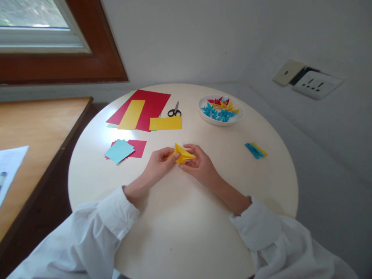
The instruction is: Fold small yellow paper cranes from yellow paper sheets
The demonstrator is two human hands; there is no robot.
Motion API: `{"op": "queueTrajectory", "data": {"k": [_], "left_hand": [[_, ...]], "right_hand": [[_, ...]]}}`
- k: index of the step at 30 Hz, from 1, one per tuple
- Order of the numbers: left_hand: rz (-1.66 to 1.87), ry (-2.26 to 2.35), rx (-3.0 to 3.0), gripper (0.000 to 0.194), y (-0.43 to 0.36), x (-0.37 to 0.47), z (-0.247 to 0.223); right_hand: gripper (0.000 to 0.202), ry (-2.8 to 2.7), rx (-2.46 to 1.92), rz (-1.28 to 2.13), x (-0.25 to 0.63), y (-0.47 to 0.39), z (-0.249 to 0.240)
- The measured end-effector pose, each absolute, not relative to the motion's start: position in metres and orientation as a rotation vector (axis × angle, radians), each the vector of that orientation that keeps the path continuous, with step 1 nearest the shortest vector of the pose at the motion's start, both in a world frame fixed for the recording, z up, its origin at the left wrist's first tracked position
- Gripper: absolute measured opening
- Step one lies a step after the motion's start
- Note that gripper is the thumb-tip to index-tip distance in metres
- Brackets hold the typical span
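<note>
Between my two hands, over the middle of the round table, is a folded piece of yellow origami paper [182,154] with pointed flaps. My left hand [162,161] pinches its left side, thumb laid on the front. On the right side, my right hand [200,162] grips it with thumb below and fingers curled behind. Part of the paper is hidden by the fingers. Left of my hands lie small light-blue paper squares [119,151] stacked over red squares [139,148].
A white dish [221,123] of folded paper pieces in red, yellow and blue stands at the back right. Black-handled scissors [174,111] lie beside large red sheets [151,102] and yellow strips [165,123]. Folded blue and yellow strips [255,150] rest on the round table [186,232] at right.
</note>
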State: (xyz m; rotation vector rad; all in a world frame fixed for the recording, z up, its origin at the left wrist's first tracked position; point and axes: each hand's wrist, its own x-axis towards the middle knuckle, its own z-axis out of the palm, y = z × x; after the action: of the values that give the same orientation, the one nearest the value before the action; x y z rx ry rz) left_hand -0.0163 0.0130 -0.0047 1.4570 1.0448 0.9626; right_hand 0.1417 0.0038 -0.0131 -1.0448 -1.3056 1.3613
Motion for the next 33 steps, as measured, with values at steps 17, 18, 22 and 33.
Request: {"op": "queueTrajectory", "data": {"k": [17,18,22,33], "left_hand": [[0.996,0.943,1.133,0.013,0.016,-0.018,-0.006],[0.994,0.933,1.108,0.013,0.016,-0.018,-0.006],[1.0,0.898,1.022,0.011,0.017,-0.019,-0.005],[0.939,0.824,0.902,0.014,0.018,-0.02,0.0]], "right_hand": [[0.035,-1.262,-0.983,1.427,0.143,0.006,-0.011],[0.034,-1.271,-0.983,1.419,0.143,0.006,-0.011],[0.031,-1.318,-1.012,1.368,0.145,0.007,-0.01],[0.031,-1.31,-1.062,1.288,0.148,0.011,-0.014]]}}
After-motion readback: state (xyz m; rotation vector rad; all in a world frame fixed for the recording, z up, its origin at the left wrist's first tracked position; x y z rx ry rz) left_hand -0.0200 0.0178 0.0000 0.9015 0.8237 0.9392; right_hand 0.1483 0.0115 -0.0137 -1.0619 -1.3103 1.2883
